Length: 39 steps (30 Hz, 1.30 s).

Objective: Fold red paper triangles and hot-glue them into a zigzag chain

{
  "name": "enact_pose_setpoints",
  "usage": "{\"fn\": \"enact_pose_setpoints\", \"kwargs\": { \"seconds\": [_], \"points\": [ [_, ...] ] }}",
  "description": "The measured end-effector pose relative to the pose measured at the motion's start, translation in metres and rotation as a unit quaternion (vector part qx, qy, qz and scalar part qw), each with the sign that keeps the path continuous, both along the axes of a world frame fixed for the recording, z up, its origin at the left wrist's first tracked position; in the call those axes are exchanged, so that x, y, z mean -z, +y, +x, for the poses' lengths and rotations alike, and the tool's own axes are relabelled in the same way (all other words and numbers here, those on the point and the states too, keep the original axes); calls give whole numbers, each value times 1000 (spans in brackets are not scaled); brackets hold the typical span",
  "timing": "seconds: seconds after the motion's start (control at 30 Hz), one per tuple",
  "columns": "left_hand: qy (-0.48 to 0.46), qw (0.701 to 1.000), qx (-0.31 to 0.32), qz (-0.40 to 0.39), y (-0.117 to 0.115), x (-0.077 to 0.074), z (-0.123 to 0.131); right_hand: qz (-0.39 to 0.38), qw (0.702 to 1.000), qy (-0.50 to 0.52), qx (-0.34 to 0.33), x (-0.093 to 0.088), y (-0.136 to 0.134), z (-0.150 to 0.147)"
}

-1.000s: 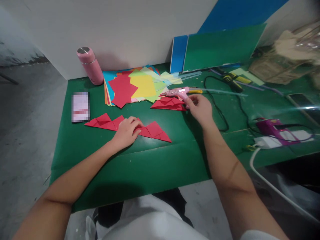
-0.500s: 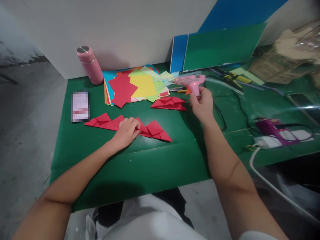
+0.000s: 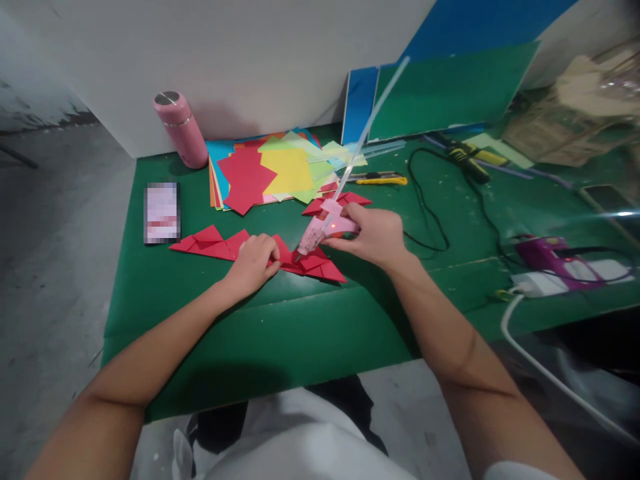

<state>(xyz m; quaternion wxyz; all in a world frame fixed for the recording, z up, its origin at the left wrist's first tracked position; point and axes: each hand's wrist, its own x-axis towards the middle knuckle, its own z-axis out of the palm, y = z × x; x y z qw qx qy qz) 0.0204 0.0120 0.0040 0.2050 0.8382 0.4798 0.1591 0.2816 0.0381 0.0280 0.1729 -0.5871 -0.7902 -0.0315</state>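
A row of folded red paper (image 3: 205,243) lies across the green table, its points facing away from me. My left hand (image 3: 255,261) is closed over its middle, fingers bent down onto the paper. In my right hand (image 3: 377,233) is a pink hot glue gun (image 3: 320,227), tilted nose down, with a long clear glue stick (image 3: 373,123) rising from its back. Its nozzle is at the right half of the red strip; whether it touches I cannot tell. Behind the gun sits another folded red paper piece (image 3: 357,199), partly hidden.
Coloured paper sheets (image 3: 245,173) are stacked at the back, beside a pink bottle (image 3: 183,133). A yellow utility knife (image 3: 383,179) lies right of them. A black cord (image 3: 445,233) runs toward a purple and white power strip (image 3: 565,263). A blurred rectangle (image 3: 163,213) lies left.
My right hand has brought the glue gun left and toward me, turning its nozzle down onto the red strip. The utility knife is now uncovered. My left hand has stayed put.
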Motion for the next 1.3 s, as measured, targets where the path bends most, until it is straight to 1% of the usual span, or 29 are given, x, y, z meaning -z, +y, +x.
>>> {"fn": "enact_pose_setpoints", "kwargs": {
  "seconds": [0.17,0.27,0.47,0.6,0.87,1.1,1.3],
  "points": [
    [7,1000,-3,-7,0,-2,1,-3,998,-56,11,4,-3,-13],
    [14,1000,-5,-10,-1,-4,2,3,997,-77,6,3,-3,-17],
    [23,1000,-5,-1,-1,-4,4,-14,993,-121,4,-1,-1,-14],
    [26,1000,-8,6,-1,-1,4,-12,989,-144,-13,0,1,-10],
    [28,1000,-13,7,-2,-2,4,-4,986,-163,-33,-3,1,-7],
    [35,999,-13,3,-1,-2,4,-3,985,-161,-67,-7,0,-3],
    [29,999,-13,0,-1,-2,4,-2,987,-147,-60,-7,-1,-5]
  ]
}}
